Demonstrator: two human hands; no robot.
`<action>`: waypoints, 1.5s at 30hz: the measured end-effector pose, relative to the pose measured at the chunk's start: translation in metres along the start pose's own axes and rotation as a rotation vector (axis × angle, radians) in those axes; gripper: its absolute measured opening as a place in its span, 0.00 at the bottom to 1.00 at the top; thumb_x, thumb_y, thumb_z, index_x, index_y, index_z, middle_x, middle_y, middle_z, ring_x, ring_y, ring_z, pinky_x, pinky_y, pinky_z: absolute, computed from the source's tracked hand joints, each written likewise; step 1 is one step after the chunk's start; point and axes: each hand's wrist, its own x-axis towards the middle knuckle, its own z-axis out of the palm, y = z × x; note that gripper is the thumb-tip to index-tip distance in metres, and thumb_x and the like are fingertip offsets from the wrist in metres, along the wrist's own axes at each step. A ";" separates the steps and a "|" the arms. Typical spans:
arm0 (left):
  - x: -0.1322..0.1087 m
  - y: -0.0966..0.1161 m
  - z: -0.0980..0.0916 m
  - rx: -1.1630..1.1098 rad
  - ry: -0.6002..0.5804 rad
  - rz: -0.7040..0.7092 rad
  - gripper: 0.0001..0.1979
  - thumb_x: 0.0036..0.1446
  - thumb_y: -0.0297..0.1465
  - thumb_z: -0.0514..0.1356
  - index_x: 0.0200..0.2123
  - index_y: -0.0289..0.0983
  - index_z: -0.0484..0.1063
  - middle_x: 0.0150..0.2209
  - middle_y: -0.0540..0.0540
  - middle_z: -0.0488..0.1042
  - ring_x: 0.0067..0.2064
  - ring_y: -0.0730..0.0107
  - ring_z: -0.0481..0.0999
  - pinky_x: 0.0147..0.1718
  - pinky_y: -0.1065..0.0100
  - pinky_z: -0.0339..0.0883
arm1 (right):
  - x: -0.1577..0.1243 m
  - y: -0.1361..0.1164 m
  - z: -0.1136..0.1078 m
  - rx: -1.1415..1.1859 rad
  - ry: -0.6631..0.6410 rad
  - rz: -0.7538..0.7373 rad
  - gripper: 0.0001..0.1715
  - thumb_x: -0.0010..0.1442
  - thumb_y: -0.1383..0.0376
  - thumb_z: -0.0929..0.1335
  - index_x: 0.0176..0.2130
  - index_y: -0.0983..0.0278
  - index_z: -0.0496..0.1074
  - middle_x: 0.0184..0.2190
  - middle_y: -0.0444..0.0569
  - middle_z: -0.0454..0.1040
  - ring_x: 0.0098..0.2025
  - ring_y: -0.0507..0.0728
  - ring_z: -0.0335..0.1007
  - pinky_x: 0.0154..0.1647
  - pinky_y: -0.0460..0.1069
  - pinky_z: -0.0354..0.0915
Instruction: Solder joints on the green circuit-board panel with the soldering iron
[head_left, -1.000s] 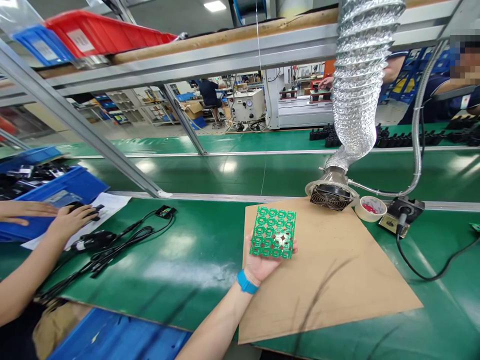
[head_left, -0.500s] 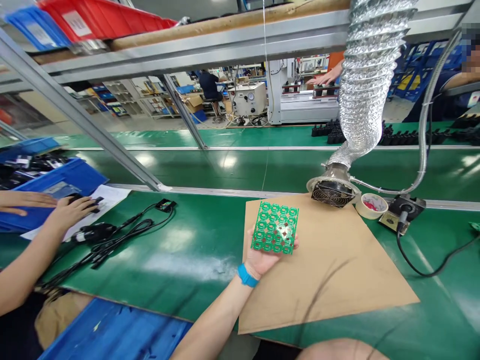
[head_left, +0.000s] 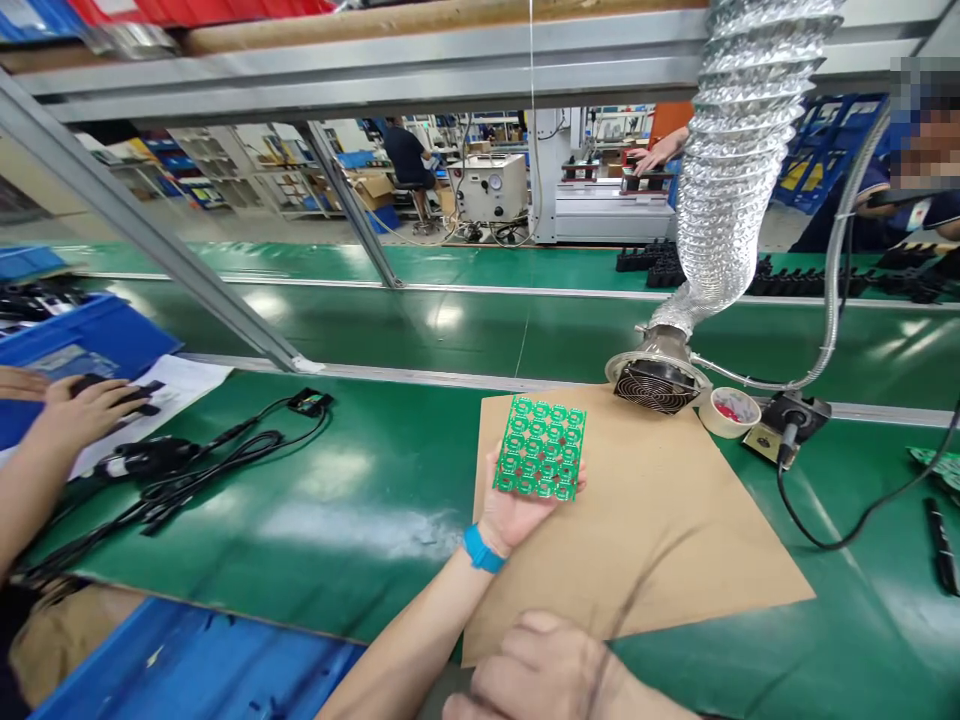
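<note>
A green circuit board panel (head_left: 540, 447), divided into several small round-patterned boards, lies tilted over the palm of my left hand (head_left: 517, 515). The fingers of that hand are closed around its right edge and underside, and a blue band circles the wrist. Under the panel is a sheet of brown cardboard (head_left: 645, 540) on the green bench. My right hand (head_left: 544, 665) is low in the picture, over the cardboard's near edge and apart from the panel. Its fingers are curled in, and anything inside them is hidden.
A fume-extractor fan (head_left: 656, 385) hangs from a foil duct at the cardboard's far edge. Right of it are a tape roll (head_left: 729, 412), a black device (head_left: 791, 425) and a marker (head_left: 940, 545). Black cables (head_left: 217, 465) lie left, near a co-worker's hand (head_left: 82, 415).
My right hand has come into view from the bottom edge. My left hand still holds the circuit board panel. The view has shifted slightly, bringing a black marker into sight at the right.
</note>
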 end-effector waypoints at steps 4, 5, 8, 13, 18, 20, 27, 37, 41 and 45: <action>0.000 0.001 -0.001 -0.031 0.004 -0.022 0.42 0.51 0.57 0.57 0.56 0.27 0.68 0.53 0.28 0.73 0.54 0.43 0.73 0.60 0.47 0.58 | -0.012 0.012 0.014 -0.087 0.132 0.043 0.09 0.67 0.67 0.65 0.33 0.62 0.68 0.21 0.39 0.67 0.24 0.52 0.61 0.26 0.49 0.57; 0.000 0.001 -0.001 -0.038 0.014 -0.026 0.43 0.51 0.57 0.58 0.57 0.27 0.68 0.53 0.27 0.73 0.54 0.43 0.73 0.60 0.48 0.58 | -0.016 0.013 0.015 -0.080 0.120 0.033 0.07 0.68 0.67 0.65 0.35 0.62 0.69 0.21 0.39 0.67 0.24 0.52 0.61 0.27 0.49 0.57; 0.000 0.001 -0.001 -0.049 0.036 -0.030 0.43 0.50 0.58 0.58 0.55 0.27 0.69 0.53 0.27 0.73 0.54 0.42 0.73 0.59 0.47 0.58 | -0.027 0.017 0.019 -0.050 0.074 0.026 0.05 0.68 0.67 0.64 0.38 0.63 0.70 0.23 0.41 0.69 0.25 0.52 0.62 0.27 0.49 0.56; -0.001 0.001 0.000 -0.074 0.017 -0.028 0.41 0.51 0.56 0.59 0.56 0.27 0.69 0.53 0.28 0.73 0.54 0.43 0.73 0.59 0.48 0.59 | -0.046 0.021 0.031 0.010 -0.001 0.137 0.08 0.64 0.70 0.64 0.41 0.61 0.71 0.26 0.43 0.72 0.27 0.54 0.65 0.30 0.50 0.59; -0.001 0.002 0.000 -0.071 -0.009 -0.032 0.41 0.51 0.55 0.59 0.56 0.26 0.70 0.53 0.27 0.73 0.53 0.42 0.73 0.59 0.48 0.59 | -0.053 0.029 0.011 0.191 -0.194 0.297 0.14 0.60 0.74 0.64 0.44 0.62 0.72 0.34 0.47 0.76 0.34 0.56 0.72 0.38 0.50 0.66; 0.000 0.002 0.000 -0.062 -0.007 -0.034 0.40 0.52 0.55 0.58 0.55 0.26 0.71 0.53 0.27 0.73 0.53 0.42 0.74 0.59 0.47 0.59 | -0.052 0.032 -0.002 0.272 -0.234 0.388 0.17 0.61 0.74 0.63 0.46 0.61 0.73 0.36 0.48 0.77 0.37 0.57 0.73 0.42 0.51 0.67; -0.001 0.007 -0.002 0.237 0.006 0.065 0.38 0.57 0.57 0.53 0.54 0.31 0.74 0.51 0.32 0.76 0.54 0.40 0.73 0.60 0.43 0.58 | -0.055 0.062 -0.020 0.632 0.105 0.732 0.17 0.70 0.62 0.62 0.54 0.58 0.73 0.42 0.50 0.76 0.44 0.56 0.73 0.49 0.52 0.68; 0.016 0.029 0.015 1.931 -0.148 0.554 0.47 0.45 0.41 0.70 0.68 0.41 0.59 0.59 0.32 0.64 0.59 0.33 0.62 0.60 0.39 0.50 | -0.054 0.156 -0.007 1.221 0.616 1.083 0.28 0.60 0.43 0.69 0.43 0.64 0.75 0.36 0.50 0.79 0.33 0.57 0.76 0.34 0.51 0.74; 0.034 0.035 0.014 2.112 -0.285 0.623 0.49 0.48 0.42 0.68 0.70 0.37 0.54 0.61 0.29 0.62 0.60 0.33 0.60 0.62 0.40 0.47 | -0.053 0.171 0.005 1.235 0.667 1.108 0.26 0.56 0.44 0.72 0.38 0.64 0.77 0.33 0.49 0.79 0.30 0.56 0.74 0.31 0.51 0.73; 0.041 0.039 -0.003 2.031 -0.267 0.618 0.48 0.50 0.43 0.68 0.70 0.40 0.53 0.65 0.34 0.58 0.65 0.40 0.57 0.64 0.46 0.46 | -0.059 0.178 0.014 1.247 0.708 1.068 0.24 0.62 0.46 0.69 0.41 0.64 0.77 0.34 0.49 0.79 0.33 0.57 0.74 0.35 0.51 0.73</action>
